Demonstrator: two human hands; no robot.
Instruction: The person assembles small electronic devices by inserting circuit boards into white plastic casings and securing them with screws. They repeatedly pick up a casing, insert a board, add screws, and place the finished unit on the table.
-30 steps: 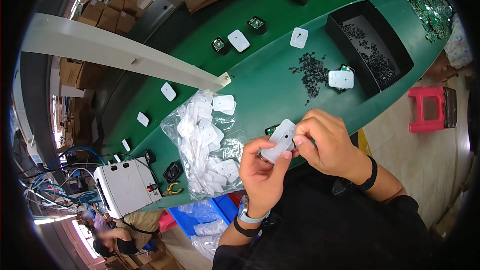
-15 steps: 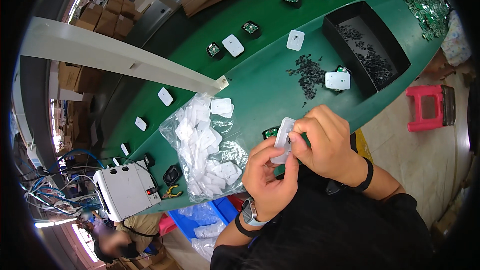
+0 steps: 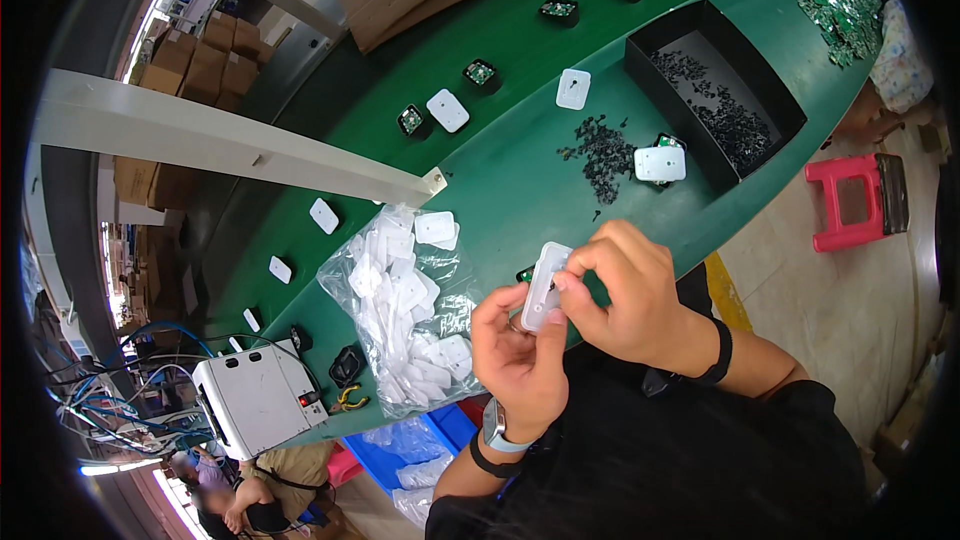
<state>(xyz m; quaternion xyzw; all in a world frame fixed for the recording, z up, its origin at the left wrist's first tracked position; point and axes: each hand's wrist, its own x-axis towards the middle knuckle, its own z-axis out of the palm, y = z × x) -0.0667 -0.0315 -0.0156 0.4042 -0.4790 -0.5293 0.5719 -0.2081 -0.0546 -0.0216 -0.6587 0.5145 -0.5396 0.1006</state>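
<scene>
Indoors, white cover [image 3: 541, 292], in left hand [image 3: 521, 361]

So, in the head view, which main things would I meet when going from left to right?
Pale box-shaped machine, clear bag of white covers, left hand with its held cover, right hand, black box of small dark pieces, pink stool.

A head-worn fisheye (edges bowed) looks down at the nearby green worktop [image 3: 510, 175].
</scene>
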